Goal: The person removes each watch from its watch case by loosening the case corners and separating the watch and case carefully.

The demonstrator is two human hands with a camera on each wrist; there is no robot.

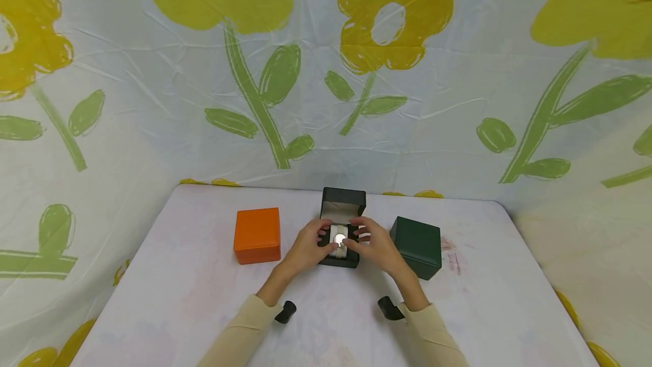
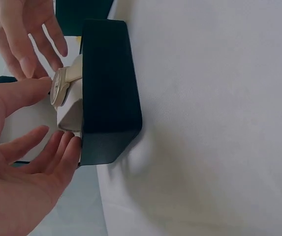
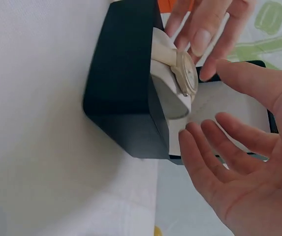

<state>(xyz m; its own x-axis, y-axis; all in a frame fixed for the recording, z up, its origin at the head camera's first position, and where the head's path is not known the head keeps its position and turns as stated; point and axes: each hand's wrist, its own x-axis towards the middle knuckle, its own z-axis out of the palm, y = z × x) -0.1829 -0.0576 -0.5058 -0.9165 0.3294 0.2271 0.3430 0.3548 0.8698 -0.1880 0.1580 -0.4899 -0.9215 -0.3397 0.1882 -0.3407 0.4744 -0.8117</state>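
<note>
So a round-faced watch with a cream strap (image 3: 190,73) sits wrapped on a white padded cushion (image 3: 170,101) in the open dark green-black box (image 2: 109,78). Left hand (image 1: 311,245), at the box's left side, and right hand (image 1: 377,247), at its right, both look relaxed, fingers loosely bent, neither really grasping anything. Honestly, uneven pressure could tip the cushion in the box, careless thumbs could smudge the watch glass, and one hard tug on a snug cushion might drag the box.
</note>
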